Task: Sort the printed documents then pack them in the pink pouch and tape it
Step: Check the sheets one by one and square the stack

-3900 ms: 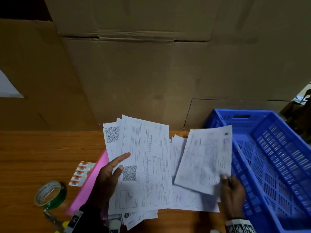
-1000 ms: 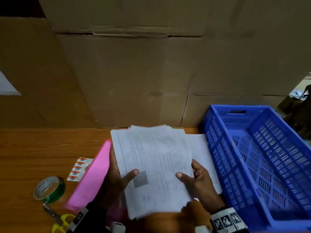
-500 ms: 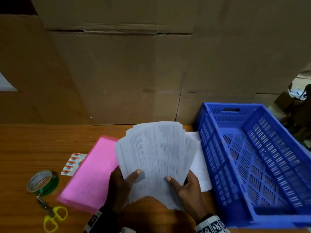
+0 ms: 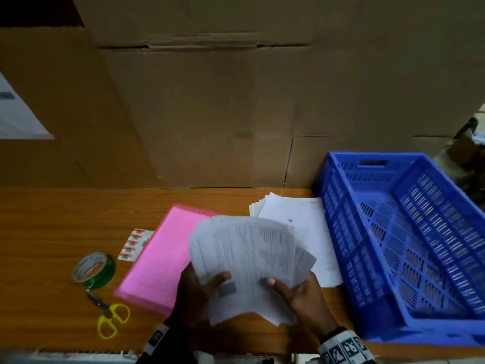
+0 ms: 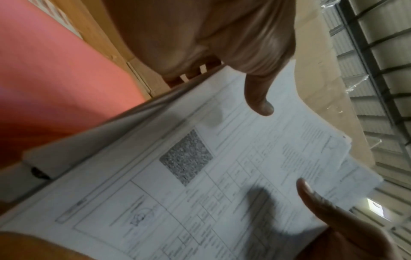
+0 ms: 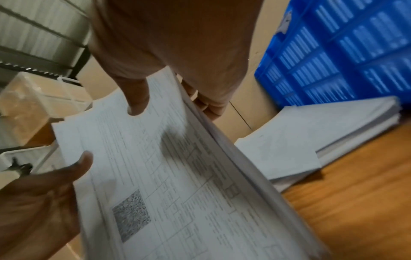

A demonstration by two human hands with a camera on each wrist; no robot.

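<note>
Both my hands, left hand (image 4: pixel 195 292) and right hand (image 4: pixel 301 295), pinch the fanned printed documents (image 4: pixel 249 258) just right of the pink pouch (image 4: pixel 160 256), thumbs on top. I should square edges before packing.

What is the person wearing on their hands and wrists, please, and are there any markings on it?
Both hands are bare, with no gloves or rings visible. The left hand has a dark sleeve at the wrist and a band with black-and-white square markers. The right hand wears a similar white band printed with black square code patterns.
</note>
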